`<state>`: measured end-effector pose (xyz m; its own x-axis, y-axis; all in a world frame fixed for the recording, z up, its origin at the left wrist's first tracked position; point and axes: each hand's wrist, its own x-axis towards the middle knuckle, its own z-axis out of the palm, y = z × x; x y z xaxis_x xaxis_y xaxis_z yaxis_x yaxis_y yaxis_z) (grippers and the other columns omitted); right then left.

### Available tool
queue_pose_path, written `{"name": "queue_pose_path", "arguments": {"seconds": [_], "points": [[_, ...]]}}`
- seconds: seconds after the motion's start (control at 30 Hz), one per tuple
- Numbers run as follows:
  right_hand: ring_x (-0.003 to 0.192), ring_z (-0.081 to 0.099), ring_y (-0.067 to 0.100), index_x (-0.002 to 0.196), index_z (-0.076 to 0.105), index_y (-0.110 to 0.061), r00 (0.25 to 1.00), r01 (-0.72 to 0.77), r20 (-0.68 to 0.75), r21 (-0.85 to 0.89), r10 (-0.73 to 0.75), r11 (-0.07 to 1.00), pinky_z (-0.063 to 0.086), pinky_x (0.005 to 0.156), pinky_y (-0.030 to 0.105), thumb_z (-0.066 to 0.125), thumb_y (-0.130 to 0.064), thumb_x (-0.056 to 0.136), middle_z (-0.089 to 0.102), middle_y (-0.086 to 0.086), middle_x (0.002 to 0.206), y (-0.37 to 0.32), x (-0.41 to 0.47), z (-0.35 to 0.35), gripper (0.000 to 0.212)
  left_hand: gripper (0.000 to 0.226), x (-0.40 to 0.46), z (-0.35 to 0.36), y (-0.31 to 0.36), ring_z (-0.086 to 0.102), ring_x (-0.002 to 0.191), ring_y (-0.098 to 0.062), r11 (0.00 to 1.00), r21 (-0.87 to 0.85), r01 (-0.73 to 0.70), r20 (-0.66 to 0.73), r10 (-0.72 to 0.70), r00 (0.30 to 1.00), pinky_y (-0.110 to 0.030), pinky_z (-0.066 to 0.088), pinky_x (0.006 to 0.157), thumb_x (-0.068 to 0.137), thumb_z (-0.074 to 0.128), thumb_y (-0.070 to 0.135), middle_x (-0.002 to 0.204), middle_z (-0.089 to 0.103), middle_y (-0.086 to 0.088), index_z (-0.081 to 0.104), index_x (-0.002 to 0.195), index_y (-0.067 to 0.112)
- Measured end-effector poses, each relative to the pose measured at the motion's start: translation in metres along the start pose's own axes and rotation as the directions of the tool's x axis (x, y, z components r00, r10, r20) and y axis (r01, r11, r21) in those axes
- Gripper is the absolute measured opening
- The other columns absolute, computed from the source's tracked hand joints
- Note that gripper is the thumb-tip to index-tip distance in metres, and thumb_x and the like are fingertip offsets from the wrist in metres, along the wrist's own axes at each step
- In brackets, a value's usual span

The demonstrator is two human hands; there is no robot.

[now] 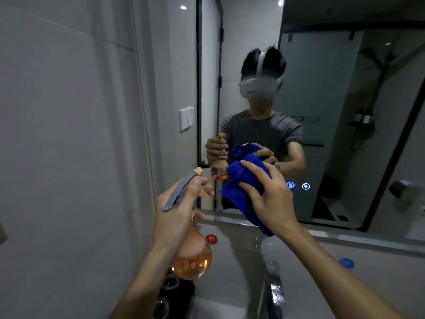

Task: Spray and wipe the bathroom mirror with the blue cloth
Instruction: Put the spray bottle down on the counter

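The bathroom mirror (pixel 322 100) fills the upper right of the head view, framed in black, and reflects me. My right hand (pixel 264 194) lies with spread fingers on the bunched blue cloth (pixel 243 183) and presses it against the lower left part of the glass. My left hand (pixel 181 203) grips the neck of an orange spray bottle (pixel 192 261) with a grey trigger lever, its nozzle pointing toward the mirror. The bottle's round body holds amber liquid and hangs below my fist.
A chrome tap (pixel 273 286) rises over the white sink (pixel 213 307) below. A grey ledge (pixel 345 240) runs under the mirror. A white wall switch (pixel 186 118) sits left of the mirror frame. Two lit touch icons (pixel 298 185) glow on the glass.
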<state>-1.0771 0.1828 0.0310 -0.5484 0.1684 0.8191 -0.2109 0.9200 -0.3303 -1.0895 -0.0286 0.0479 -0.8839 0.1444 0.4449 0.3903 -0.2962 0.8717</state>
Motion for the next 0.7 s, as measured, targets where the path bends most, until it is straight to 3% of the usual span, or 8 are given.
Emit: {"name": "queue_pose_path", "arguments": {"seconds": [0.1,0.2,0.27,0.37,0.5,0.6,0.7], "points": [[0.116,0.053,0.013,0.135,0.054,-0.041,0.988,-0.153,0.032,0.163,0.150,0.975,0.046,0.098,0.034,0.067,-0.029,0.092,0.054,-0.006,0.132,-0.006,-0.020,-0.009,0.046,0.020,-0.015,0.006,0.000,0.074,0.090,-0.027,1.000,-0.008,0.015,0.019,-0.014,1.000,-0.028,0.054,0.051,0.090,0.061,0.033,0.090,0.078,-0.007,0.075,0.098,0.021],[0.117,0.053,0.004,0.135,0.055,-0.039,0.953,-0.303,0.109,0.343,0.283,0.889,0.044,0.099,0.024,0.068,-0.028,0.093,0.055,-0.009,0.132,-0.017,-0.041,-0.018,0.046,0.019,-0.031,0.002,-0.001,0.074,0.090,-0.025,1.000,0.002,0.019,0.027,-0.019,0.999,-0.027,0.053,0.051,0.096,0.061,0.016,0.093,0.077,-0.006,0.075,0.103,0.027],[0.117,0.054,0.001,0.134,0.055,-0.042,0.928,-0.371,0.197,0.436,0.316,0.820,0.047,0.100,0.028,0.068,-0.028,0.093,0.055,-0.012,0.133,-0.025,-0.060,-0.019,0.046,0.024,-0.043,-0.006,-0.004,0.074,0.090,-0.024,0.998,0.040,0.039,0.007,-0.039,0.999,-0.027,0.052,0.051,0.096,0.057,0.006,0.093,0.077,-0.006,0.073,0.109,0.019],[0.115,0.056,0.002,0.132,0.056,-0.045,0.893,-0.439,0.317,0.461,0.319,0.771,0.050,0.100,0.035,0.069,-0.028,0.092,0.057,-0.012,0.131,-0.036,-0.095,-0.011,0.045,0.025,-0.066,-0.027,-0.012,0.073,0.094,-0.023,0.989,0.110,0.098,-0.027,-0.095,0.995,-0.029,0.053,0.054,0.096,0.056,0.004,0.097,0.076,-0.005,0.069,0.116,0.011],[0.116,0.057,0.006,0.129,0.057,-0.048,0.822,-0.548,0.456,0.472,0.340,0.691,0.051,0.101,0.039,0.068,-0.028,0.093,0.060,-0.011,0.132,-0.055,-0.139,0.011,0.043,0.026,-0.102,-0.064,-0.028,0.072,0.097,-0.023,0.966,0.137,0.219,-0.083,-0.209,0.974,-0.037,0.056,0.068,0.099,0.056,0.013,0.106,0.075,0.001,0.067,0.120,0.023],[0.111,0.062,0.008,0.125,0.056,-0.047,0.770,-0.618,0.546,0.505,0.331,0.603,0.055,0.096,0.040,0.066,-0.024,0.094,0.062,-0.014,0.126,-0.074,-0.171,0.031,0.040,0.032,-0.132,-0.093,-0.042,0.070,0.105,-0.010,0.956,0.097,0.277,-0.136,-0.263,0.955,-0.023,0.055,0.076,0.100,0.054,0.009,0.117,0.072,0.002,0.061,0.128,0.020],[0.109,0.063,0.009,0.124,0.055,-0.048,0.728,-0.654,0.607,0.475,0.319,0.589,0.055,0.095,0.039,0.066,-0.025,0.094,0.065,-0.013,0.124,-0.091,-0.201,0.052,0.040,0.032,-0.160,-0.123,-0.056,0.069,0.094,-0.005,0.928,0.071,0.365,-0.192,-0.346,0.918,-0.018,0.052,0.078,0.099,0.055,0.013,0.111,0.072,0.007,0.063,0.130,0.016]]}}
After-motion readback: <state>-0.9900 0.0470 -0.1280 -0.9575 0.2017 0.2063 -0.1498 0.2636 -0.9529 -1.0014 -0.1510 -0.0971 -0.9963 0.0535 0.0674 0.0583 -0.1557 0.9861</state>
